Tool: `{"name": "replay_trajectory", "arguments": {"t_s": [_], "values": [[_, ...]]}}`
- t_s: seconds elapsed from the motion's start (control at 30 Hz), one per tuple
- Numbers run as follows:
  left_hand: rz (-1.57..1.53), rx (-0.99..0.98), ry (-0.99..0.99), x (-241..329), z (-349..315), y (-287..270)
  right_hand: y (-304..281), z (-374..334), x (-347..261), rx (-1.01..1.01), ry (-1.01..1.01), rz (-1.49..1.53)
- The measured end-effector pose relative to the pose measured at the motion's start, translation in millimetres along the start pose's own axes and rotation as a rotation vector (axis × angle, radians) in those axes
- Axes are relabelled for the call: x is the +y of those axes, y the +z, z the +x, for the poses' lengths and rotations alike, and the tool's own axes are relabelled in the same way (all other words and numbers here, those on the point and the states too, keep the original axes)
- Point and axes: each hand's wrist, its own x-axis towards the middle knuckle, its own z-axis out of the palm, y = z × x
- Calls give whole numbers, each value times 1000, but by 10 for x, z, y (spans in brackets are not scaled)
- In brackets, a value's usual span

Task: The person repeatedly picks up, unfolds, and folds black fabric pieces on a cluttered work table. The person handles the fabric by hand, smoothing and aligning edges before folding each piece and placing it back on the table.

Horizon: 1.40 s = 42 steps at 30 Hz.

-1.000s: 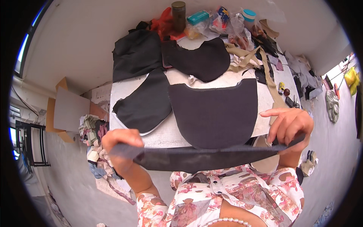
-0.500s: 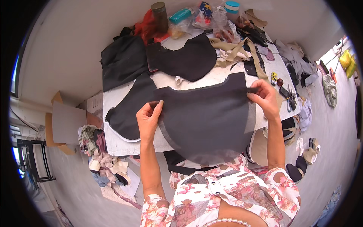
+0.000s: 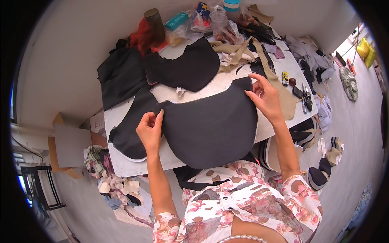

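A large dark grey cut fabric piece (image 3: 210,125) with a curved lower edge lies flat on the white table (image 3: 210,87). My left hand (image 3: 150,129) pinches its upper left corner. My right hand (image 3: 264,96) presses fingers on its upper right corner. The piece's lower edge hangs slightly over the table's near side. A second black cut piece (image 3: 131,125) lies partly under it at the left, and a third similar black piece (image 3: 186,69) lies farther back.
A black cloth (image 3: 119,77) drapes the back left corner. A brown jar (image 3: 154,23), plastic bags and tan fabric strips (image 3: 237,50) crowd the back. Scissors (image 3: 304,99) lie at the right edge. Cardboard (image 3: 71,143) and scrap fabric (image 3: 109,182) sit on the floor at left.
One second ago both hands held the fabric up near my body. I have since spread it flat on the table, and my hands have moved to its top corners.
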Motion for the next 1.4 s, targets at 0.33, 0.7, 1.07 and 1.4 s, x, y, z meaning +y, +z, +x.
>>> {"name": "replay_trajectory", "arguments": {"t_s": [0.33, 0.7, 1.07, 1.4], "values": [[278, 17, 492, 280, -128, -130, -139, -110, -492, -55, -312, -483], [538, -503, 597, 266, -305, 45, 225, -226, -369, -468, -386, -647], [64, -147, 520, 204, -186, -251, 1199, 1052, -890, -331, -458, -159], [76, 130, 369, -94, -136, -616, 2795, 1737, -358, -585, -490, -835]]}}
